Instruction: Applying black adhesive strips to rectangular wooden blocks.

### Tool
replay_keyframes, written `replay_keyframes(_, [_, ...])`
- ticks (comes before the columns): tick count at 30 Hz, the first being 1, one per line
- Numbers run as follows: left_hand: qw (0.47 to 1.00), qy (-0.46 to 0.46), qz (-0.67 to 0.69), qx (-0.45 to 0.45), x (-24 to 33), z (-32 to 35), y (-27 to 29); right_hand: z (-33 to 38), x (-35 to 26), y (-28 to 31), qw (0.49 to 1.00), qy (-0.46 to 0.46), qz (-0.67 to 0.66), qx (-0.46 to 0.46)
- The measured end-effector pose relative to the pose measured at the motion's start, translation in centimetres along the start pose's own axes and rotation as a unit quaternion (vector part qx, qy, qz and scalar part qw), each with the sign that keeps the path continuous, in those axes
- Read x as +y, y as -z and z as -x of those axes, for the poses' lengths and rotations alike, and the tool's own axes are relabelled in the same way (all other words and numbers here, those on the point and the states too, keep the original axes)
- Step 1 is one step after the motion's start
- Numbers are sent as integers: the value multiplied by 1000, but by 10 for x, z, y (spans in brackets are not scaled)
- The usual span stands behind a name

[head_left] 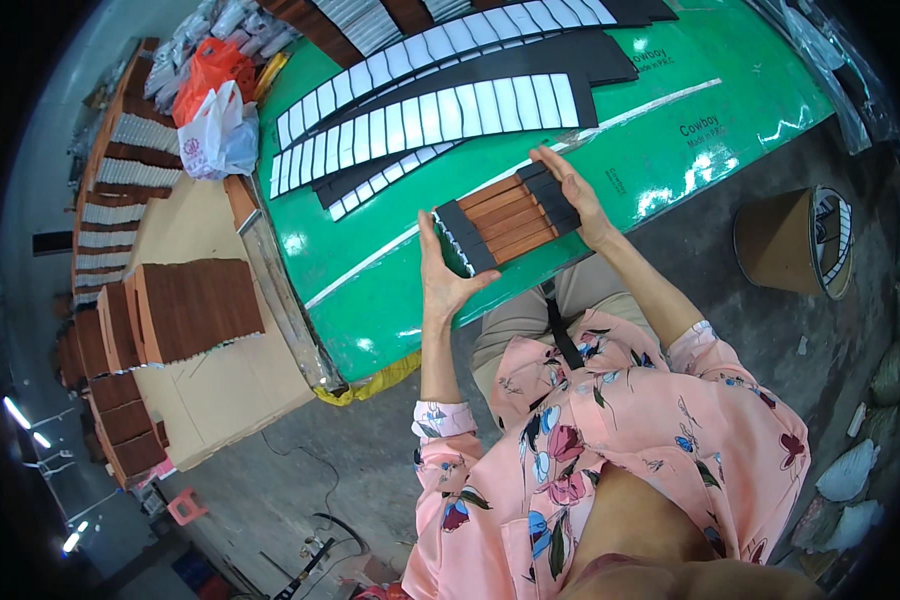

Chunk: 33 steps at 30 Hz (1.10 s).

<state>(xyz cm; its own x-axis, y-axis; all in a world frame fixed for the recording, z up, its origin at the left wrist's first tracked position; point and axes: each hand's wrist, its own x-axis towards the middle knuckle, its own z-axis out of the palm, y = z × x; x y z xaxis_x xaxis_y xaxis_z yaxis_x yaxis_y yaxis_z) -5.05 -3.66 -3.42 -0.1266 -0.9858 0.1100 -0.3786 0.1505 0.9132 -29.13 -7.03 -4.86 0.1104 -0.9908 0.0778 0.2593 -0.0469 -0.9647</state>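
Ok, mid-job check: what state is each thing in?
Brown wooden slat bundle with black ends: held between both hands.
Left hand: gripping its left end.
Right hand: gripping its right end.
White-and-black segmented strips: lying overlapped.
Glossy green tabletop: partly covered.
Brown round bin: open, strips inside.
Orange plastic bag: bunched.
White tube lights: lit.
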Motion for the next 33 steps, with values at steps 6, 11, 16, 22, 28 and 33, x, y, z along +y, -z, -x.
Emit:
replay_keyframes(6, [999, -24, -39, 13, 8, 3, 2, -7, -9, -8, 996, -1, -69, 51])
replay_keyframes(11, [999, -33, -40, 8, -1, -4, -2, -13, -2, 0, 999, 0, 32, 22])
replay_keyframes(16, [996, -10, -82, -13, -1, -6, -1, -25, -39, -7, 963, 77, 258, -24])
replay_keyframes(22, [996, -30, -79, -7, 4, -4, -2, -19, -44, -45, 743, 16, 657, -126])
replay_keyframes(28, [992, -45, -115, 1, -8, -1, -5, -22, -45, -34, 826, 34, 548, -128])
replay_keyframes(33, [993, -24, -113, -7, -3, 6, -4, -26, -94, -46, 777, 201, 597, 12])
